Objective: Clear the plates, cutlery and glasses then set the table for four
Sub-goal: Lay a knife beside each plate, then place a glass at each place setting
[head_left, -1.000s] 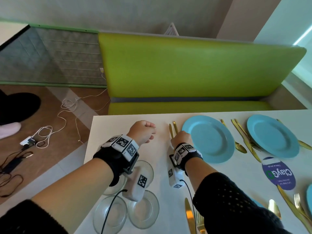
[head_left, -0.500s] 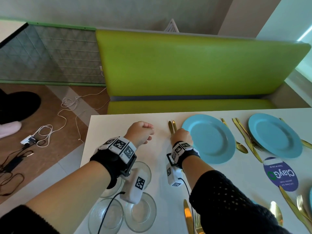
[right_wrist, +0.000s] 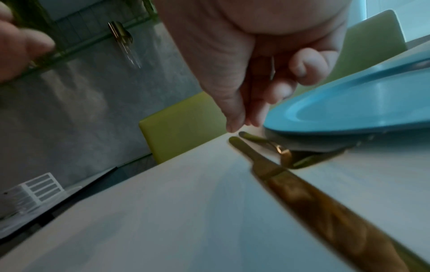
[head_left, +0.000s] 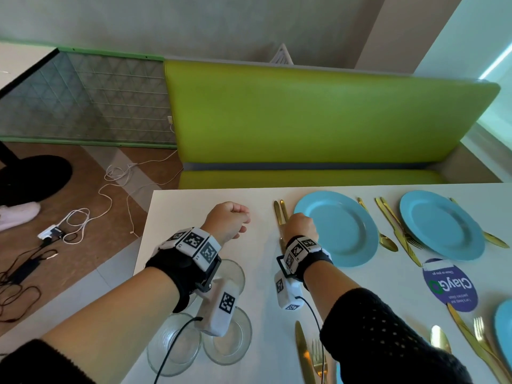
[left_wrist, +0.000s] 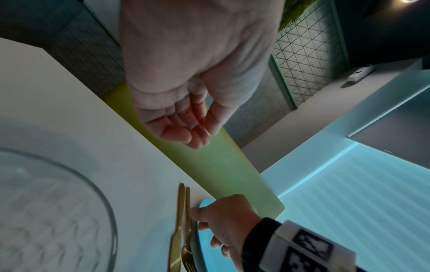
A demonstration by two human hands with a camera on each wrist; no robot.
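Observation:
A gold knife (head_left: 277,214) and gold fork (head_left: 284,209) lie side by side left of a blue plate (head_left: 340,228) on the white table (head_left: 194,206). My right hand (head_left: 300,224) sits over them at the plate's left rim. In the right wrist view its thumb and forefinger (right_wrist: 235,125) point down at the fork's handle end (right_wrist: 246,136); the fork (right_wrist: 279,150) and knife (right_wrist: 302,189) lie flat on the table. My left hand (head_left: 228,220) hovers to the left, loosely curled and empty (left_wrist: 197,134). Three glass plates (head_left: 227,342) sit under my left forearm.
A second blue plate (head_left: 443,225) lies at the right with gold cutlery (head_left: 393,231) between the plates. A purple round sticker (head_left: 450,285) and more gold cutlery (head_left: 302,353) lie nearer me. A green bench (head_left: 318,115) runs behind the table. Cables (head_left: 83,217) lie on the floor.
Both hands stay almost where they were; only the head view has shifted slightly. Nothing was picked up or let go.

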